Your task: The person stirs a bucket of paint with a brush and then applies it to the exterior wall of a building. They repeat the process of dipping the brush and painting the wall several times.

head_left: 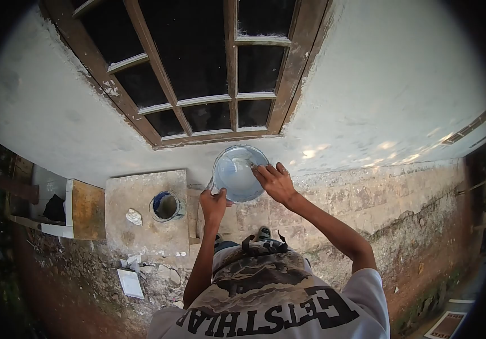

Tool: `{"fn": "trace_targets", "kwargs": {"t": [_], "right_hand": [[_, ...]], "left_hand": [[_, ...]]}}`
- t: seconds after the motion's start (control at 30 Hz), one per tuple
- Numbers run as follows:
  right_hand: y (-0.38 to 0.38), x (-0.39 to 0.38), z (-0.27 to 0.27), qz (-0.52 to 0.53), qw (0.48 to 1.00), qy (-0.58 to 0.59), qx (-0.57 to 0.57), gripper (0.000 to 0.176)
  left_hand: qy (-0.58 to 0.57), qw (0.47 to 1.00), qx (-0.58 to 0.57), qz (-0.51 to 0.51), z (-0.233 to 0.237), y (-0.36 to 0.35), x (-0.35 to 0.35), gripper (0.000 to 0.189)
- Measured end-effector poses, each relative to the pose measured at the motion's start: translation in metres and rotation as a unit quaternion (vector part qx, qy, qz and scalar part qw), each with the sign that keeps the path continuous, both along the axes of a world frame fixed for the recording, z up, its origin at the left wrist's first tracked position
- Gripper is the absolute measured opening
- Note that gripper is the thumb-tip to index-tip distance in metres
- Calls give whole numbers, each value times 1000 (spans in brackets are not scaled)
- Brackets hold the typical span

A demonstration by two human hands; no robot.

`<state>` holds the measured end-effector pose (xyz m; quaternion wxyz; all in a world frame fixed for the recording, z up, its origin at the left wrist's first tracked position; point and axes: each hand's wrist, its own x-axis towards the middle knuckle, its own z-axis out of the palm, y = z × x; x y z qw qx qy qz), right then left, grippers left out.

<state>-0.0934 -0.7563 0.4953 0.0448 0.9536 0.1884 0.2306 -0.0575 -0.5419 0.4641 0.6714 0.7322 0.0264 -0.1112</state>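
Held bucket: the round, pale blue translucent plastic bucket (221, 173), with whitish material inside, is in front of the body, just below the brown wooden window frame (220, 137).
Left hand: the left hand (213, 207) has its fingers clamped on the bucket's near left side, thumb at the rim.
Right hand: the right hand (276, 182) reaches over the right rim, fingers bunched together inside; whether they pinch anything is unclear.
Slab: the flat, greyish slab (135, 243) at the left carries a smaller blue-stained bucket (180, 212) and a crumpled whitish lump (134, 217).
Good handling: a firm left grip would best keep the bucket level against the right hand's push; slow, low strokes along the inner wall should limit splashing.
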Motion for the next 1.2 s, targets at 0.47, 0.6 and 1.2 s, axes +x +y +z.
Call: {"fn": "trace_targets", "kwargs": {"t": [0.47,0.6,1.2], "right_hand": [[-4,-14,19,-66,979,-6,191,22],[-3,1,1,-38,992,-8,118,24],[2,11,14,101,993,-5,69,21]], "left_hand": [[-53,989,-37,132,-7,-30,-14,21],[-73,988,22,137,-3,-35,-18,19],[-90,975,63,193,2,-47,-25,16]]}}
